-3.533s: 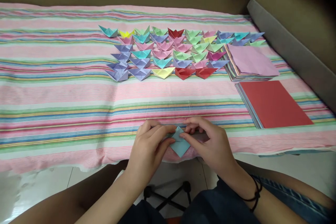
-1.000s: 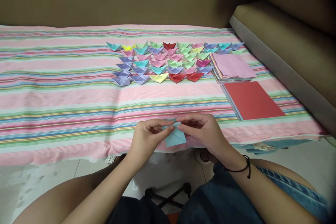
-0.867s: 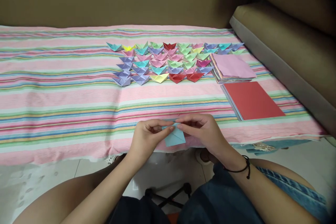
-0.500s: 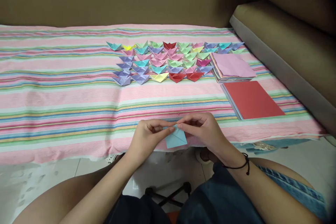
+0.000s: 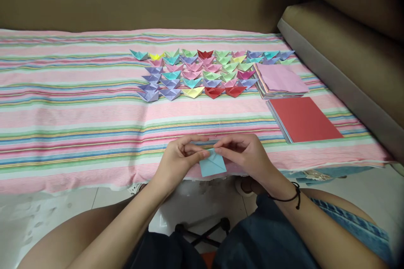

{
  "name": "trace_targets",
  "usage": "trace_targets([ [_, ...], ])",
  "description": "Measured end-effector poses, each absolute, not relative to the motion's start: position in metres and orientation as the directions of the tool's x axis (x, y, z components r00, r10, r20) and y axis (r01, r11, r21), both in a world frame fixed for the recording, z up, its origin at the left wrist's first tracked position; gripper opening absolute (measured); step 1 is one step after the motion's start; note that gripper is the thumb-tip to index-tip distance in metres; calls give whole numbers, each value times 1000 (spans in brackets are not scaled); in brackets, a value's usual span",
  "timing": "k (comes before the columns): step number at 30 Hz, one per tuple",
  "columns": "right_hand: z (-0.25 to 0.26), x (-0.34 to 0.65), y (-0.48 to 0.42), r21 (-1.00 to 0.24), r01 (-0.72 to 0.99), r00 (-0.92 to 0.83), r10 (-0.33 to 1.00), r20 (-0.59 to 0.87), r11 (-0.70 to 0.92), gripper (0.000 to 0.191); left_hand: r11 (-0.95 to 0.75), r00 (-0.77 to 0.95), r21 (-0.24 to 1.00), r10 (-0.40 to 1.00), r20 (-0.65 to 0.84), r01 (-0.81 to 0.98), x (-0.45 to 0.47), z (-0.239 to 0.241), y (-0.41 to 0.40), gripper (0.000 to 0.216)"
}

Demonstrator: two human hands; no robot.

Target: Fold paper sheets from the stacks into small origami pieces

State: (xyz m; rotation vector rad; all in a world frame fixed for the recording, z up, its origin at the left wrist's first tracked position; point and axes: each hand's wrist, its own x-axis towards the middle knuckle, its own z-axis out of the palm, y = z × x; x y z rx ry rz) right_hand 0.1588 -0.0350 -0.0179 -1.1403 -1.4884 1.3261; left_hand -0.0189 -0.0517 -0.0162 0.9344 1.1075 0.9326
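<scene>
A small light-blue folded paper [image 5: 213, 165] is held at the near edge of the striped cloth, with diagonal crease lines on its face. My left hand [image 5: 180, 157] pinches its upper left side, the thumb on top and the index finger raised off it. At the upper right corner, my right hand [image 5: 243, 152] grips the paper between thumb and index finger. Beyond the hands lie several rows of folded paper boats in many colours, among them a red boat [image 5: 214, 92] and a yellow boat [image 5: 193, 92].
To the right lies a stack of red-topped paper [image 5: 306, 119], with a pink-topped paper stack [image 5: 280, 78] behind it. The striped cloth [image 5: 78, 122] covers the surface. A brown cushion [image 5: 341, 50] borders the right side, and a brown backrest [image 5: 142, 0] stands behind.
My left index finger has lifted away from the paper's top edge. The paper stays between both hands, its position almost unchanged.
</scene>
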Motion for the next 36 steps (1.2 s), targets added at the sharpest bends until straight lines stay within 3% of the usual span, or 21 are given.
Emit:
trace_targets([
  [12,-21,158,-35,-999,34,-227,974,21,29,11,275,224,959,941,-254,-71,-21,-11,-50,28],
  [19,-18,157,-35,-1000,-8,-201,980,-5,-7,18,187,228,982,958,-177,-23,-12,-15,-57,43],
  [28,-18,155,-35,-999,-37,-225,974,-19,-28,18,271,219,959,944,-248,-79,-13,-10,-55,37],
  [36,-16,160,-30,-999,-35,-248,969,-22,-32,20,232,271,969,941,-203,-81,-15,-6,-55,18],
])
